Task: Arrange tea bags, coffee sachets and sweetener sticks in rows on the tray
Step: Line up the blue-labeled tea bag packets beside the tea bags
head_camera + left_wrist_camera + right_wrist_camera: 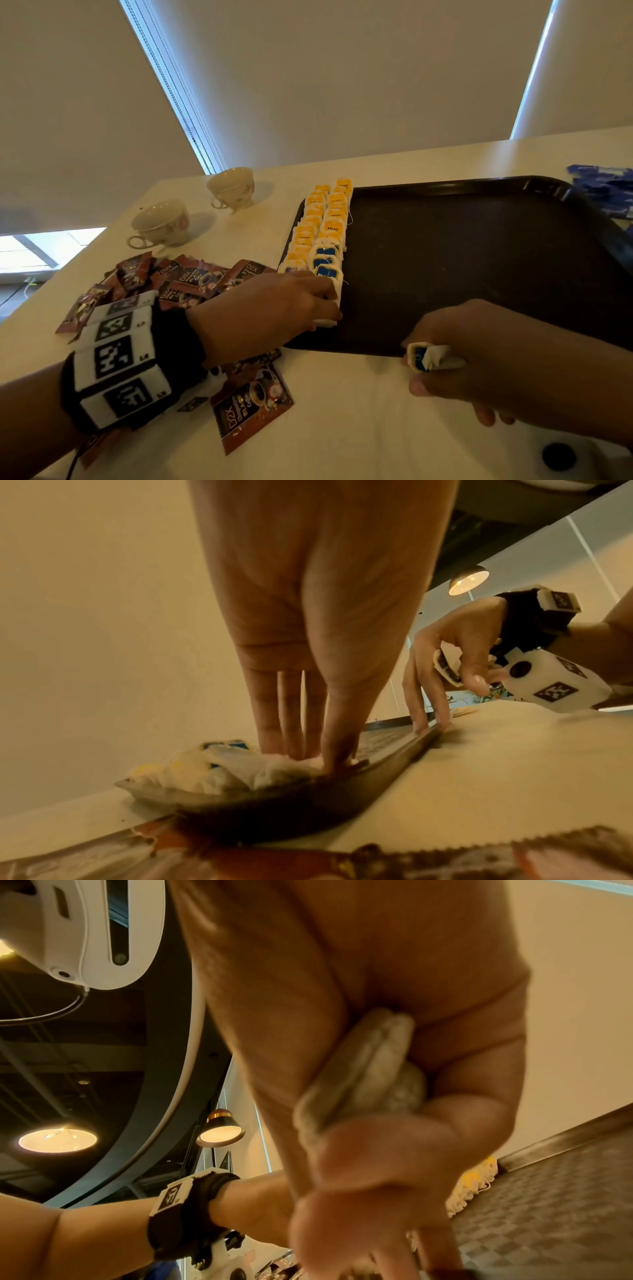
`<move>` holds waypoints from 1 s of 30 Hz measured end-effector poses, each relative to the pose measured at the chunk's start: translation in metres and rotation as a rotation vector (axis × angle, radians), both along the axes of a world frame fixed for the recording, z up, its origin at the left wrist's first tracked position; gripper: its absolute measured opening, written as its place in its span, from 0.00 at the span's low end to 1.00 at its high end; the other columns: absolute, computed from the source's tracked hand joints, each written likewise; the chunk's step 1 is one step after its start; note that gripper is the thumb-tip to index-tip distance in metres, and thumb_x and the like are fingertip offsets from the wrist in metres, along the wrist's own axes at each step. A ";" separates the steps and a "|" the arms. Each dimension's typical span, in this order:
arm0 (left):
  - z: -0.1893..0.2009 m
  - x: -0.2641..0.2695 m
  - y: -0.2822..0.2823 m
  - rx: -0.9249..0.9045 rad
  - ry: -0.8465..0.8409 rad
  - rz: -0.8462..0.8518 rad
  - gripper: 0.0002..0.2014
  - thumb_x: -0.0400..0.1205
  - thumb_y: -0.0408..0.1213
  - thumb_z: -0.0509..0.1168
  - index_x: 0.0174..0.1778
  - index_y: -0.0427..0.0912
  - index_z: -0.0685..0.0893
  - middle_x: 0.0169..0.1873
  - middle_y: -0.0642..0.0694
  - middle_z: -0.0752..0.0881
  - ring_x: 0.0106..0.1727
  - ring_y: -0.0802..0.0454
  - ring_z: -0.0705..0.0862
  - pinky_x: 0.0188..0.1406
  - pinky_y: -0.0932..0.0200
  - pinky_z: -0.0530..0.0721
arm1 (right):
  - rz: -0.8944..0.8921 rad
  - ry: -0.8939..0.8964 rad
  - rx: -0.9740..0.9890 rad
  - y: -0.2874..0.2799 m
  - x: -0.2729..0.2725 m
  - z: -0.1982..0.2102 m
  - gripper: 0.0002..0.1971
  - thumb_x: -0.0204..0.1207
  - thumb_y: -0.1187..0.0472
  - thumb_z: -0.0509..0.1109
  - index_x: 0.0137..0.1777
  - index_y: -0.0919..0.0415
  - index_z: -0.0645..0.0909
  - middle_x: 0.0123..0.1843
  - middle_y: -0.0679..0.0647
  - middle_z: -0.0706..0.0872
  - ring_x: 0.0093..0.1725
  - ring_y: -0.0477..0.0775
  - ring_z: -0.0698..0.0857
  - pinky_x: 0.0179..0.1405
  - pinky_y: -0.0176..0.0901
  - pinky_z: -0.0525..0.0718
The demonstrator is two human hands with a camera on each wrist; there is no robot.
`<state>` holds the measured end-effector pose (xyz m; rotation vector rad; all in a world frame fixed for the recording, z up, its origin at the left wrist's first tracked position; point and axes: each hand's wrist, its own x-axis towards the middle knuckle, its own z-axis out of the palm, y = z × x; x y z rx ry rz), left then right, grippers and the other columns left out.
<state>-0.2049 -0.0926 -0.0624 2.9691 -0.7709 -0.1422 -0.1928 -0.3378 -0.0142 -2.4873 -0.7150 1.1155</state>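
A black tray [479,257] lies on the white table. Two rows of tea bags [322,233] run along its left edge, yellow tags at the far end and blue tags nearer me. My left hand [329,308] is at the near end of these rows. In the left wrist view its straight fingers [291,723] and thumb press down on a white tea bag [301,764]. My right hand [431,363] is at the tray's near edge and grips a small bundle of blue-tagged tea bags [428,356] under the thumb. Two of its fingers [421,710] touch the tray rim [394,753].
Brown coffee sachets [191,277] lie in a heap left of the tray, and one [250,404] lies near my left wrist. Blue sweetener sticks [603,192] lie beyond the tray's far right corner. Two cups [161,222] [231,186] lie tipped at the far left. Most of the tray floor is bare.
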 end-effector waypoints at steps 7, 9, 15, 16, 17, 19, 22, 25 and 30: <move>0.001 0.011 -0.001 0.050 -0.075 -0.019 0.09 0.84 0.38 0.60 0.54 0.55 0.84 0.56 0.54 0.83 0.57 0.54 0.78 0.54 0.58 0.82 | 0.079 -0.049 -0.077 0.001 0.001 0.001 0.21 0.77 0.46 0.66 0.69 0.47 0.74 0.46 0.48 0.85 0.27 0.41 0.81 0.25 0.26 0.79; 0.006 0.015 -0.003 0.050 -0.060 -0.012 0.09 0.83 0.36 0.61 0.54 0.52 0.84 0.56 0.51 0.84 0.57 0.53 0.80 0.54 0.52 0.83 | 0.080 -0.044 -0.092 0.002 0.002 0.000 0.21 0.77 0.46 0.66 0.69 0.46 0.74 0.47 0.48 0.85 0.27 0.41 0.81 0.26 0.26 0.80; 0.010 0.023 -0.004 0.178 0.065 0.023 0.21 0.83 0.37 0.63 0.73 0.48 0.75 0.70 0.48 0.74 0.72 0.52 0.73 0.65 0.52 0.78 | 0.067 -0.032 -0.078 -0.002 0.001 0.001 0.20 0.78 0.47 0.65 0.69 0.46 0.74 0.42 0.46 0.83 0.26 0.41 0.80 0.25 0.26 0.79; 0.012 0.022 -0.006 0.209 0.036 -0.007 0.21 0.83 0.39 0.61 0.74 0.51 0.73 0.72 0.51 0.72 0.73 0.54 0.71 0.65 0.55 0.77 | 0.051 -0.017 -0.062 -0.002 0.001 0.002 0.19 0.77 0.46 0.66 0.68 0.47 0.74 0.39 0.46 0.83 0.25 0.41 0.80 0.26 0.26 0.80; 0.015 0.020 -0.008 0.203 0.020 -0.013 0.22 0.83 0.41 0.60 0.75 0.54 0.71 0.73 0.54 0.71 0.74 0.56 0.70 0.64 0.57 0.76 | 0.026 0.004 -0.037 -0.003 0.002 0.003 0.18 0.77 0.46 0.66 0.66 0.47 0.76 0.37 0.46 0.83 0.24 0.41 0.80 0.27 0.27 0.81; 0.029 0.014 -0.011 0.093 0.004 0.074 0.22 0.82 0.44 0.62 0.73 0.57 0.73 0.71 0.58 0.72 0.68 0.60 0.74 0.62 0.63 0.76 | -0.039 0.046 0.070 -0.006 0.004 0.005 0.15 0.75 0.47 0.68 0.60 0.49 0.80 0.31 0.49 0.85 0.22 0.41 0.80 0.27 0.29 0.81; 0.052 0.004 -0.016 -0.118 -0.057 0.130 0.18 0.78 0.46 0.68 0.65 0.57 0.80 0.60 0.56 0.81 0.53 0.64 0.80 0.52 0.68 0.82 | -0.151 0.104 0.336 -0.011 0.007 0.012 0.16 0.69 0.43 0.68 0.53 0.49 0.83 0.22 0.50 0.83 0.19 0.41 0.79 0.22 0.31 0.78; 0.074 -0.011 -0.028 -0.376 -0.086 0.145 0.14 0.73 0.58 0.66 0.53 0.62 0.82 0.46 0.59 0.86 0.48 0.64 0.84 0.45 0.68 0.85 | -0.213 0.189 0.541 -0.010 0.008 0.018 0.23 0.62 0.41 0.64 0.55 0.50 0.82 0.31 0.51 0.88 0.19 0.42 0.79 0.18 0.31 0.77; 0.076 -0.023 -0.060 -0.617 -0.106 0.180 0.12 0.71 0.60 0.64 0.39 0.57 0.83 0.36 0.63 0.84 0.39 0.63 0.84 0.34 0.70 0.83 | -0.358 0.438 0.754 0.001 0.007 0.014 0.34 0.69 0.33 0.47 0.54 0.59 0.80 0.22 0.45 0.85 0.15 0.41 0.74 0.13 0.30 0.71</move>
